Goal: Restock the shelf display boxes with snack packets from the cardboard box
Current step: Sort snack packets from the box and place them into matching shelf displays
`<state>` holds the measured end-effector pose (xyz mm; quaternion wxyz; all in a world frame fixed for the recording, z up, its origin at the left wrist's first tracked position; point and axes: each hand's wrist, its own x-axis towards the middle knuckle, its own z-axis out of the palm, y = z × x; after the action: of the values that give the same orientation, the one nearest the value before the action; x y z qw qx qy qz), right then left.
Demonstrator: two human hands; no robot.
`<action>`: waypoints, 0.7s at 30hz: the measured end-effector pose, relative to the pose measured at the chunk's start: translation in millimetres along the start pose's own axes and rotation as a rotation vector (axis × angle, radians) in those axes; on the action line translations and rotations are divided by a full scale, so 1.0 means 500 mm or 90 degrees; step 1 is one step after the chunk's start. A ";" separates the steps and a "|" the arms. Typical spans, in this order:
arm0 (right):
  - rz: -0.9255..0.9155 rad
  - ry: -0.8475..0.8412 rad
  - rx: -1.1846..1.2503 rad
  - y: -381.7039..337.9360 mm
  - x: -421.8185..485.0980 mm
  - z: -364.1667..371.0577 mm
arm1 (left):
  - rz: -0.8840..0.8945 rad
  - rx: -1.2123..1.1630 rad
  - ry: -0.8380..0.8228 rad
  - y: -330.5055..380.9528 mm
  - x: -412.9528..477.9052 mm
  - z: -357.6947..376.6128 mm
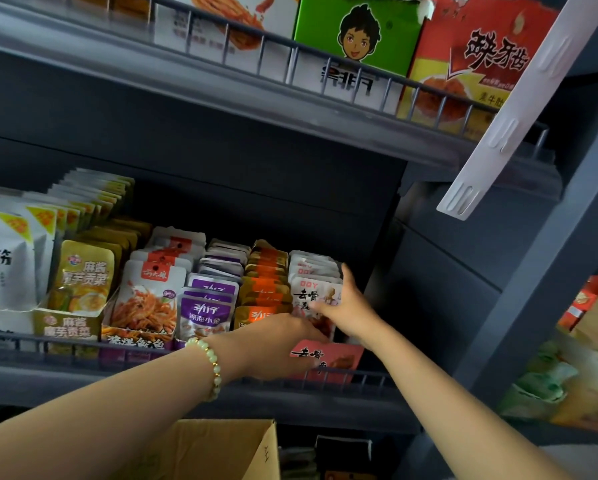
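Below, the cardboard box (221, 448) sits open under the shelf (82, 382). Along the shelf stand purple packets (205, 315), then orange packets (262, 289), then the pink box (339, 358) at the right end, with the white packets (311, 289) upright inside it. The left hand (283, 344), a bracelet (210, 362) on its wrist, reaches the front packet's foot with fingers together; whether they pinch it cannot be told. The right hand (347, 306) grips the front white packets, thumb on the face, fingers up the row's right side.
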<state>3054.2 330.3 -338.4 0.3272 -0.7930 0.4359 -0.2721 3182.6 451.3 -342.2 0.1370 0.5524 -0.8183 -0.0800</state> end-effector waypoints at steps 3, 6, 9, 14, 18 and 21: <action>0.010 -0.007 -0.006 -0.001 0.004 -0.001 | -0.003 -0.011 0.004 0.003 -0.001 0.000; 0.024 -0.015 0.029 0.002 -0.010 -0.024 | -0.008 -0.049 0.039 0.008 -0.011 0.002; 0.021 -0.010 0.054 0.008 -0.039 -0.050 | 0.011 -0.074 0.067 0.017 -0.036 0.001; -0.045 0.002 0.044 -0.016 -0.099 -0.061 | -0.004 -0.079 0.073 0.017 -0.105 -0.004; -0.123 -0.028 -0.002 -0.062 -0.147 -0.030 | -0.103 -0.043 0.076 -0.011 -0.177 0.001; -0.124 -0.131 -0.040 -0.097 -0.174 0.010 | -0.168 0.024 0.059 -0.035 -0.207 0.018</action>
<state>3041.5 427.2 -317.4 0.3172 -0.8652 0.3294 -0.2059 3231.6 540.3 -369.6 0.1525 0.6605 -0.7330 -0.0566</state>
